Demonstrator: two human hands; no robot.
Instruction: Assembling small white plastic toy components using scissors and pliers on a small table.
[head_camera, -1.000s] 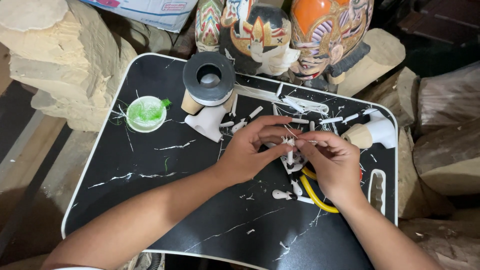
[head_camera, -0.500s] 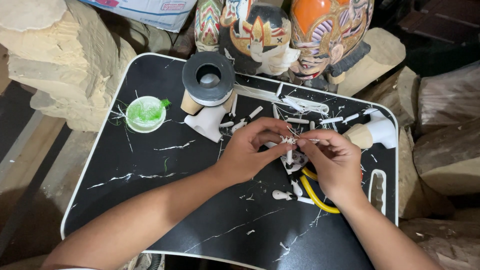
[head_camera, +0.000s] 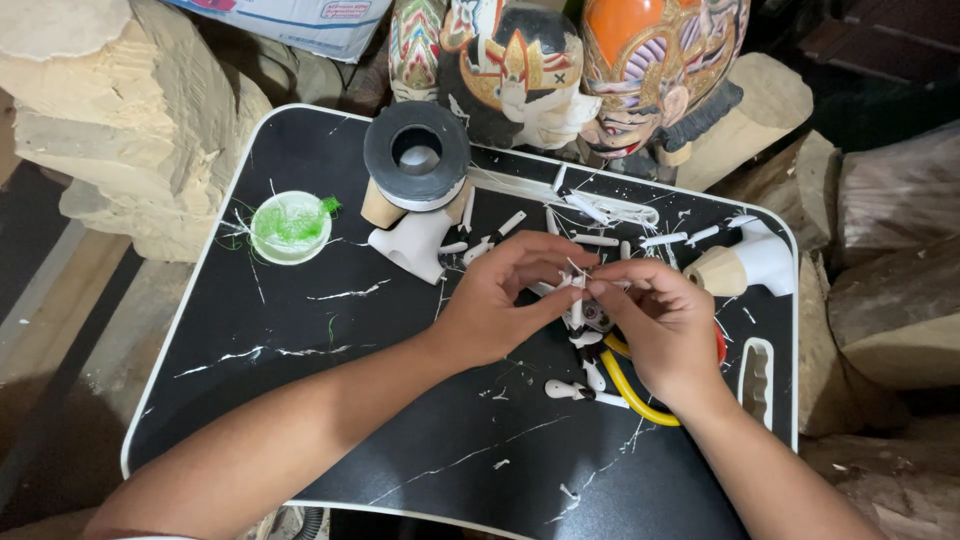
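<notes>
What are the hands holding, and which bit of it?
Left hand and right hand pinch a tiny white piece between their fingertips, one from each side; which part cannot be told.

This is a craft workshop, the kind where wooden figures are carved and painted. Rough blocks of pale wood (head_camera: 120, 130) lie stacked on the left, and more cut logs (head_camera: 890, 290) sit on the right. At the back stand painted masks (head_camera: 530, 70) and figures with bright ornament in orange, red, gold and black. The black tabletop (head_camera: 300, 400) is streaked with white paint and strewn with small white carved pieces (head_camera: 590, 210) and shavings. A roll of tape (head_camera: 416, 155) and a small dish of green paint (head_camera: 291, 226) rest on it, with unpainted carved parts (head_camera: 745, 265) near the right edge.
</notes>
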